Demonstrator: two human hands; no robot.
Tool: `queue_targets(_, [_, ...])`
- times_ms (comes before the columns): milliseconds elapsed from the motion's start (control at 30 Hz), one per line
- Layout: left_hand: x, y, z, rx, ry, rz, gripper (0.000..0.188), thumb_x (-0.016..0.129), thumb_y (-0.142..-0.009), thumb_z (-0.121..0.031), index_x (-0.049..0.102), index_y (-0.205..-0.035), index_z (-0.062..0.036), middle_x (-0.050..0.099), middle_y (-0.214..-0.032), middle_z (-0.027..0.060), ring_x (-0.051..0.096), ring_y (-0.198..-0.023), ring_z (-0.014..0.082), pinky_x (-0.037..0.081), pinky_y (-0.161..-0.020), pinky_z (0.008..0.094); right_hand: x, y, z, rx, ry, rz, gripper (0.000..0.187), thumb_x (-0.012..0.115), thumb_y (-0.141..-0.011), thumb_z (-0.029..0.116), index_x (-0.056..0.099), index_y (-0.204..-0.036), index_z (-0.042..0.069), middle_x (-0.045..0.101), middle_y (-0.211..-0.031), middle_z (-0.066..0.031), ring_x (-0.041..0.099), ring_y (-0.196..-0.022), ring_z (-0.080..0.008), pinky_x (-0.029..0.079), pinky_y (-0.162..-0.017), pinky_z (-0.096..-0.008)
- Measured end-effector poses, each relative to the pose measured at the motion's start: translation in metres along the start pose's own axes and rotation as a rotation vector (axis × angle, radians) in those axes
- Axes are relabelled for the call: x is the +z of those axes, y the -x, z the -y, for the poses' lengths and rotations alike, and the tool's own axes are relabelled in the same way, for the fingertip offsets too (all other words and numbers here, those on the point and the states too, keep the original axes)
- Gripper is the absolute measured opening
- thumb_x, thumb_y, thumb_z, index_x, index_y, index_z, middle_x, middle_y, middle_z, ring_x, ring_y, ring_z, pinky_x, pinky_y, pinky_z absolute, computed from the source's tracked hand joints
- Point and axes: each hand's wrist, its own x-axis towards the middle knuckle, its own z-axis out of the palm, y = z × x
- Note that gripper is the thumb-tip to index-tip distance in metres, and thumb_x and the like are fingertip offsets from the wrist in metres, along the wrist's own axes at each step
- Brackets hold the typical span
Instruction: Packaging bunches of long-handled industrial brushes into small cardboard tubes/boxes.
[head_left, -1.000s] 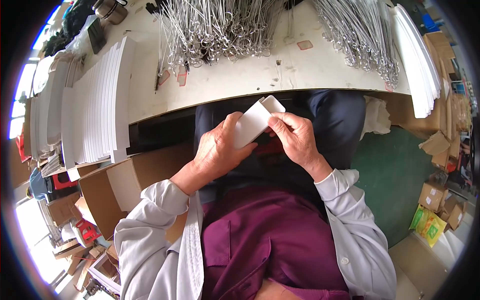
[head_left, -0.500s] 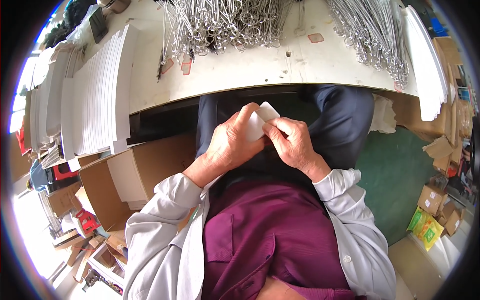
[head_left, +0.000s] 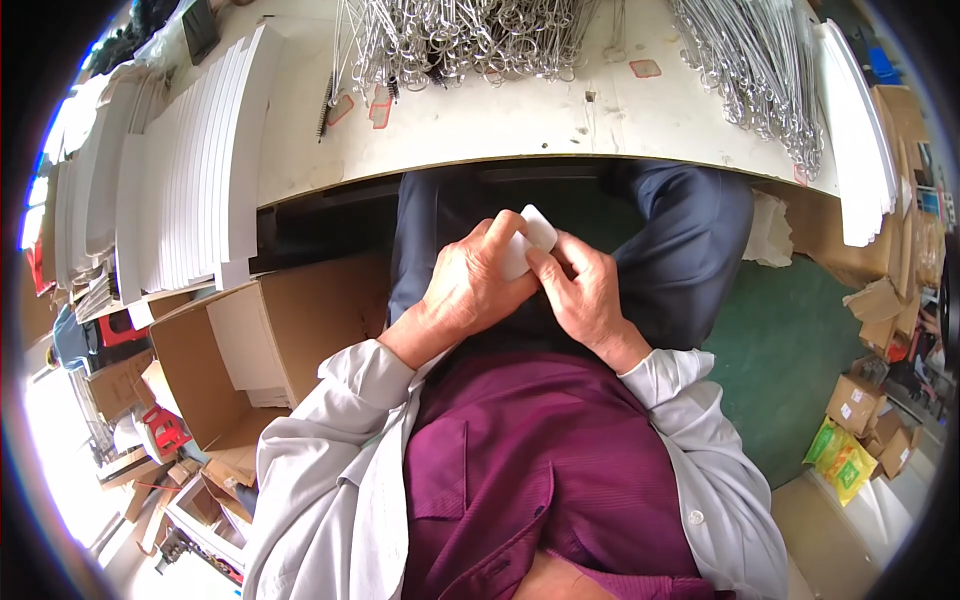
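Note:
Both hands meet over my lap, just off the near edge of the table. Between them is a small white flat object [head_left: 541, 229] with rounded corners, partly covered by fingers; its kind does not show. My left hand [head_left: 468, 282] is closed around its left part, the index finger bent over the top. From the other side, my right hand [head_left: 586, 293] pinches its right edge, thumb in front and fingers curled behind.
On the white table [head_left: 440, 135] lie a heap of thin metal wires with looped ends [head_left: 480, 45] and a second bundle [head_left: 750, 90]. White folded cartons [head_left: 190, 180] stand in a row at left, more cartons [head_left: 858, 150] at right. An open cardboard box [head_left: 325, 320] sits below.
My right hand has tilted slightly and its fingers have shifted along the white object's edge. My left hand keeps its grip. The whole view has moved a little.

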Motion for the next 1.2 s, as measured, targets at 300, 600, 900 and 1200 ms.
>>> queue_targets(300, [0.005, 0.006, -0.002, -0.091, 0.066, -0.053, 0.061, 0.080, -0.083, -0.023, 0.045, -0.129, -0.0057, 0.072, -0.096, 0.0231, 0.074, -0.085, 0.0415, 0.061, -0.074, 0.0485, 0.002, -0.007, -0.001, -0.362, 0.207, -0.122, 0.022, 0.069, -0.097, 0.013, 0.073, -0.113, -0.002, 0.075, -0.089, -0.0169, 0.066, -0.072, -0.0332, 0.054, -0.068, -0.0378])
queue_targets(600, [0.014, 0.009, -0.001, -0.060, -0.022, -0.081, 0.067, 0.083, -0.080, -0.023, 0.047, -0.131, -0.0005, 0.072, -0.097, 0.0235, 0.074, -0.086, 0.0402, 0.061, -0.073, 0.0464, 0.014, -0.005, 0.000, 0.055, -0.172, -0.118, 0.015, 0.071, -0.097, 0.009, 0.072, -0.105, -0.003, 0.078, -0.089, -0.0138, 0.074, -0.080, -0.0129, 0.058, -0.069, -0.0274])
queue_targets(900, [0.021, 0.015, 0.003, -0.042, -0.081, -0.121, 0.050, 0.086, -0.076, -0.024, 0.062, -0.114, 0.0001, 0.072, -0.095, 0.0192, 0.073, -0.085, 0.0377, 0.060, -0.073, 0.0441, -0.004, -0.010, -0.005, 0.348, -0.398, -0.035, 0.013, 0.072, -0.096, 0.011, 0.071, -0.097, -0.003, 0.073, -0.079, -0.0044, 0.063, -0.065, -0.0054, 0.051, -0.057, -0.0222])
queue_targets(1200, [0.020, 0.017, 0.003, -0.063, -0.088, -0.077, 0.047, 0.084, -0.076, -0.023, 0.063, -0.111, -0.0005, 0.071, -0.097, 0.0173, 0.072, -0.086, 0.0367, 0.059, -0.073, 0.0444, -0.004, -0.012, -0.006, 0.389, -0.396, -0.052, 0.015, 0.074, -0.095, 0.012, 0.071, -0.087, -0.001, 0.070, -0.072, -0.0027, 0.060, -0.058, -0.0043, 0.047, -0.052, -0.0229])
